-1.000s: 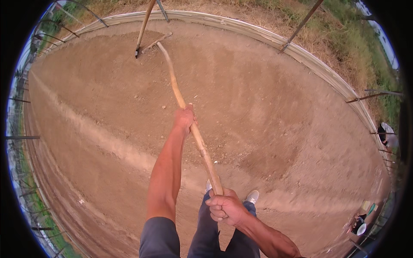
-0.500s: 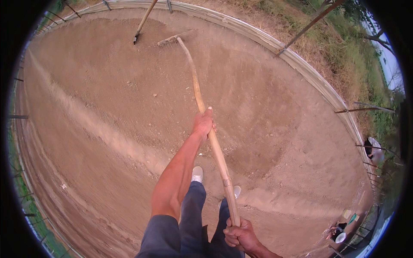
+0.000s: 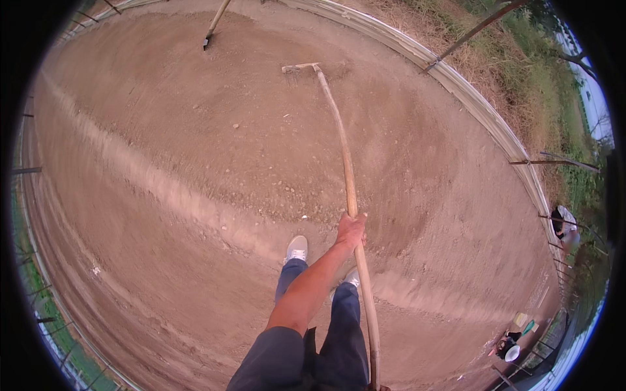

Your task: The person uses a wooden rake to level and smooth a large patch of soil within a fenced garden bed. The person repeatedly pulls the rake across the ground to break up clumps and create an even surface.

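Observation:
My left hand [image 3: 352, 229] is closed around the long wooden handle of a rake [image 3: 340, 140], in front of my feet. The handle bends slightly and runs from the lower edge up to the rake's head [image 3: 300, 67], which rests on the brown soil with its tines pointing down. Only a sliver of my right hand [image 3: 383, 388] shows, at the lower edge beside the handle's near end; its fingers are out of sight. My shoes [image 3: 297, 247] stand on the soil below the left hand.
A second wooden-handled tool with a dark blade [image 3: 207, 43] touches the soil at the far left; its holder is out of view. A pale low border [image 3: 456, 85] with metal stakes curves along the far and right sides. A person [image 3: 566, 223] is at the right; a white round object [image 3: 512, 353] lies lower right.
The rake's head has moved right across the soil, and its handle has come nearer to me. My left hand has moved right and closer; my right hand has dropped almost out of view.

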`<action>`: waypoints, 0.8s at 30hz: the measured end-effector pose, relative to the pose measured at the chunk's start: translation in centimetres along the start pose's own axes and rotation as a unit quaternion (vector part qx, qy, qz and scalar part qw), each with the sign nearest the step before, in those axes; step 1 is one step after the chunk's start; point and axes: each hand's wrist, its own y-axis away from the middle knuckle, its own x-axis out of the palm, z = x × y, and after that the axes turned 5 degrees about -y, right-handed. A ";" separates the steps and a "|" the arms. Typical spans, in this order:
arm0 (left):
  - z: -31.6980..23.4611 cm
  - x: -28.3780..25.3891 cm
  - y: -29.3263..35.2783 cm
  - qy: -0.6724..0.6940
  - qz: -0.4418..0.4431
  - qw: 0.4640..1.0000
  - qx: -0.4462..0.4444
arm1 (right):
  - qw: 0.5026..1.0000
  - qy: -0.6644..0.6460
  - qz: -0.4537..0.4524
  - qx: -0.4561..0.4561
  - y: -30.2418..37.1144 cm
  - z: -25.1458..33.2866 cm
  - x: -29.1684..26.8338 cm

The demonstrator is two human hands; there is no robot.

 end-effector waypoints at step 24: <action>25.0 8.2 20.9 0.066 -0.034 0.924 -0.376 | 0.935 0.276 -0.186 0.123 2.2 -17.0 -17.4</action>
